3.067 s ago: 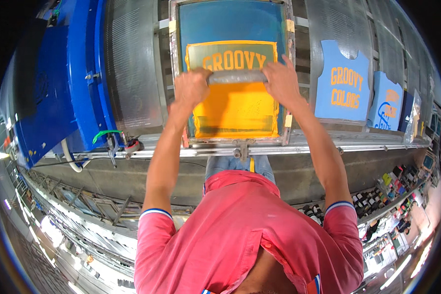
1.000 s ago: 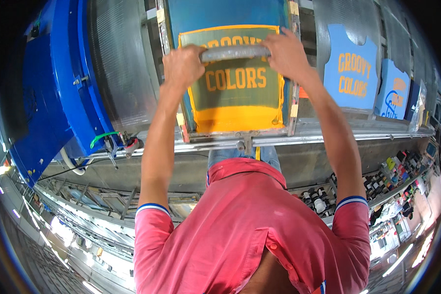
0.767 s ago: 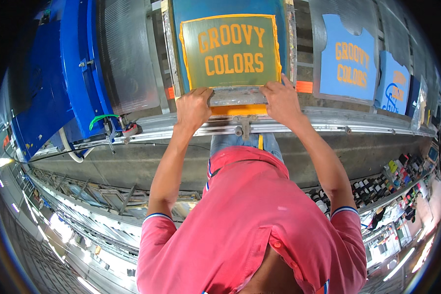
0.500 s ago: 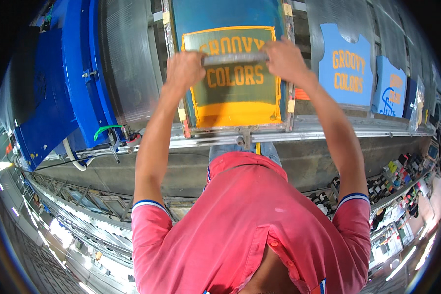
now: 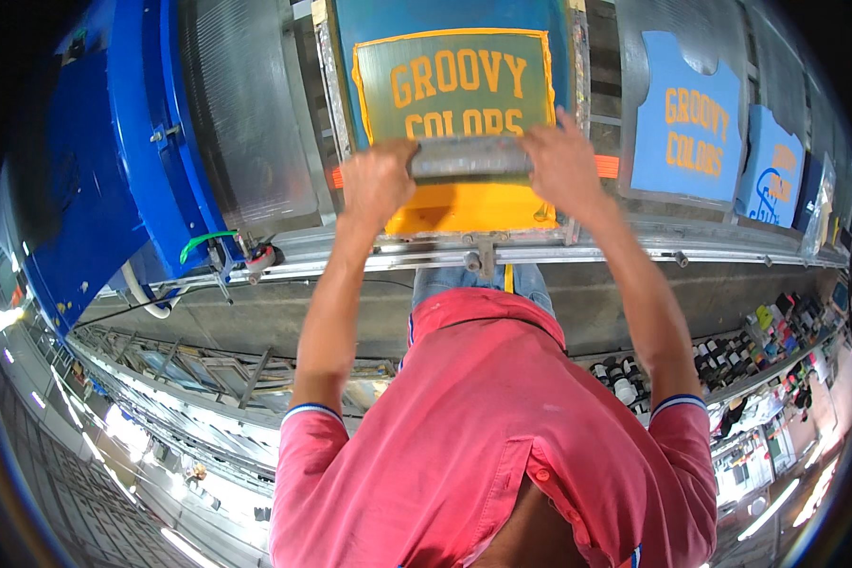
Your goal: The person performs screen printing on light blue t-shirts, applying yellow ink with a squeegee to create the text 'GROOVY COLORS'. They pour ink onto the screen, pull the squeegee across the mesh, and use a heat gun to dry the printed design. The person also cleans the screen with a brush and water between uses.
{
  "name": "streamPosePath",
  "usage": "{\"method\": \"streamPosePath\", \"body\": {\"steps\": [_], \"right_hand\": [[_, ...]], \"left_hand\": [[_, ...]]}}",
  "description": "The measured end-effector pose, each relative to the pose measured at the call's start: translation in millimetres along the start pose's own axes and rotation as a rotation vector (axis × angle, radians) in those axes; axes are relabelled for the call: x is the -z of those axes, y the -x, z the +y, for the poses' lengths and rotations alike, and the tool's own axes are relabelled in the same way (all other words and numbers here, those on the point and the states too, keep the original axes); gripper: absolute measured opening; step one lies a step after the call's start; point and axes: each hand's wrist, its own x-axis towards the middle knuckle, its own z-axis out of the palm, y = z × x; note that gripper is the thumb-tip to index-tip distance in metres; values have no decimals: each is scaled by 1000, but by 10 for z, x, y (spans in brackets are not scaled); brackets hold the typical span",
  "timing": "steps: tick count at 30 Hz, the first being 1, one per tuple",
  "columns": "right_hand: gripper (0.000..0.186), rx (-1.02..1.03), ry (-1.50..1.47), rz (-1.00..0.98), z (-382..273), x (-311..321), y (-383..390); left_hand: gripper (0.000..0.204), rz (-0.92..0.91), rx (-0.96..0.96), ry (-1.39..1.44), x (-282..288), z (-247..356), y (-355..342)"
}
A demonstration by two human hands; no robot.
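Observation:
Both my hands are closed on a grey squeegee laid across a printing screen. My left hand wraps round its left end, and my right hand grips the right end. Above the squeegee, the olive mesh shows orange lettering inside an orange ink border. A wide band of orange-yellow ink lies on the screen's near end, on my side of the squeegee. The squeegee hides part of the lower lettering. Its blade edge cannot be made out.
On the right, light blue shirt panels with orange print lie on metal print boards. A blue machine stands at the left. A metal rail runs along the near table edge. Bottles and coloured items fill a shelf at the lower right.
Both hands have drawn the squeegee toward me, from between the two lines of lettering to below them. The upper line is now uncovered. The view has shifted slightly.

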Motion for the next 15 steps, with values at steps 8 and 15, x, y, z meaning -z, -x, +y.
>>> {"method": "streamPosePath", "body": {"steps": [8, 15], "right_hand": [[46, -11, -34, -10, -430, -173, 758], [50, -246, -538, 377, -127, 74, 719]], "left_hand": [[25, -104, 5, -117, 86, 409, 732], [41, -128, -99, -173, -360, 713, 849]]}}
